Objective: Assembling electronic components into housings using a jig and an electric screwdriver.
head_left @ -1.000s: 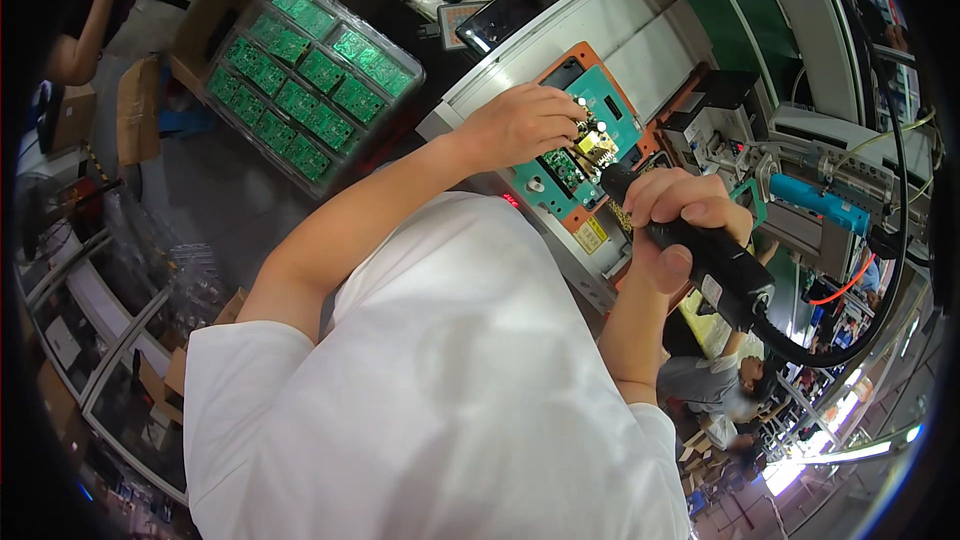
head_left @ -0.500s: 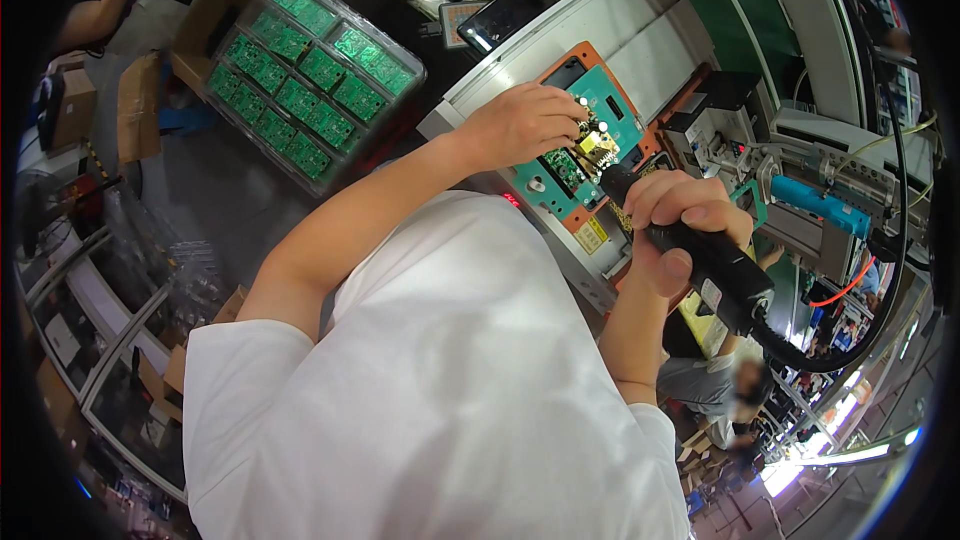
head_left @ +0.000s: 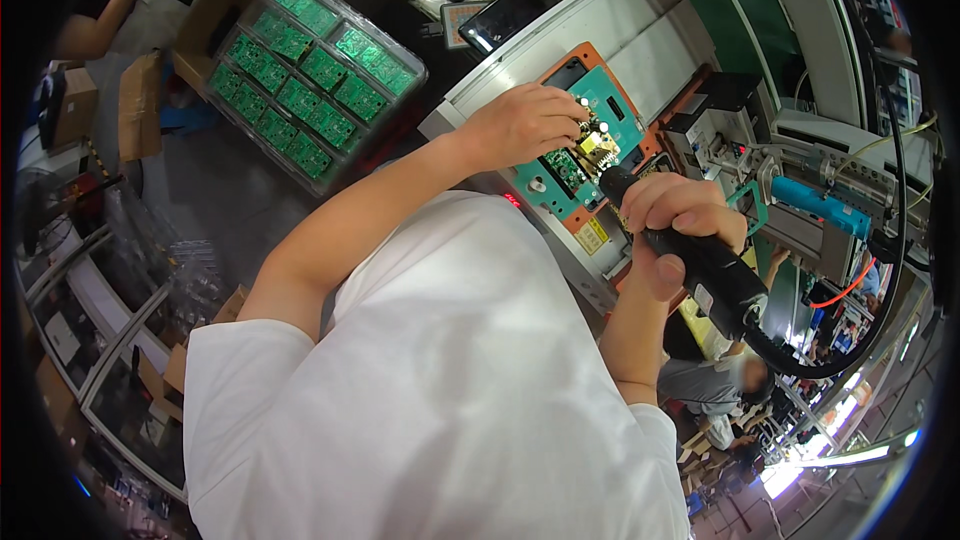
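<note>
Head view, left hand (head_left: 520,125): fingers pinch the small circuit board (head_left: 585,145) on the teal fixture (head_left: 560,175)
Right hand (head_left: 675,230): fingers clenched around black electric screwdriver (head_left: 700,260), tip at board
Far left: tray of green boards (head_left: 310,70)

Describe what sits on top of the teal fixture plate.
A small circuit board with components lies on the teal fixture plate. The left hand covers part of it; the rest is hidden.

A black electric screwdriver (head_left: 690,255) tilts tip-down onto a small circuit board (head_left: 590,145) seated in a teal fixture (head_left: 565,165).
</note>
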Demonstrator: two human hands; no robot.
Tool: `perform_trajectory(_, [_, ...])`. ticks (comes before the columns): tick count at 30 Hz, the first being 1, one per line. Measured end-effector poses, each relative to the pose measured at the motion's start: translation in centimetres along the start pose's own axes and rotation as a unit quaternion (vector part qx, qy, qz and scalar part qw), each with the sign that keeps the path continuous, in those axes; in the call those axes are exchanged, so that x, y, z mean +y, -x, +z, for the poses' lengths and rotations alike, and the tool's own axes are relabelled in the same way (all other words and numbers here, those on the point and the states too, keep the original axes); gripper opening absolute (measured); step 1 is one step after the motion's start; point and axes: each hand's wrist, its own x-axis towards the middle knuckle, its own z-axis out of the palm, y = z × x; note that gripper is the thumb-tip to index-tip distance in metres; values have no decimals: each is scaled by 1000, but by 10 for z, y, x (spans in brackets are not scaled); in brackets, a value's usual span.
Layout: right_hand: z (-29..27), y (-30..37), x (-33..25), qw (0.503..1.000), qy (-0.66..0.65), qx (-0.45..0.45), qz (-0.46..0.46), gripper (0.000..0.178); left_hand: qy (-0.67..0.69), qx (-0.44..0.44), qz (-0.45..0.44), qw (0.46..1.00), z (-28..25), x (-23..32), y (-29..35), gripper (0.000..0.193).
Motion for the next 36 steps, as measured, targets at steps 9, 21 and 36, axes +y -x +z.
perform_trajectory(9, [-3,0,1,1000,-2,-23,-1,41,-7,-14,-6,1000,2,-3,2,13])
perform_trajectory(21, [2,0,-2,1000,5,4,5,42,-7,-12,-7,1000,1,-1,1,12])
perform_trajectory(36, [-4,-2,4,999,6,-33,5,44,2,7,-1,1000,3,-1,-1,12])
